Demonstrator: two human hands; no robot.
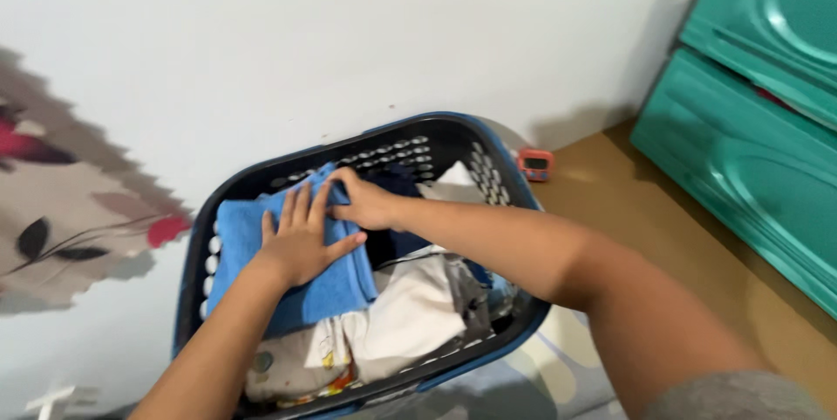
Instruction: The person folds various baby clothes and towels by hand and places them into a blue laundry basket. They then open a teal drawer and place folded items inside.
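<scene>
A dark laundry basket [510, 189] with a perforated wall stands against the white wall, full of clothes. On top at its left lies a folded blue cloth [235, 237]. My left hand [301, 241] lies flat on that cloth with fingers spread. My right hand [366, 202] reaches across and pinches the cloth's far edge. Beside the blue cloth lie a white garment [418, 307], a printed white piece [323, 350] and dark items.
A teal plastic drawer cabinet [750, 115] stands at the right. A small orange object [534, 163] sits on the brown floor by the wall. A floral patterned fabric [61, 228] shows at the left, and a pale mat [540, 376] under the basket.
</scene>
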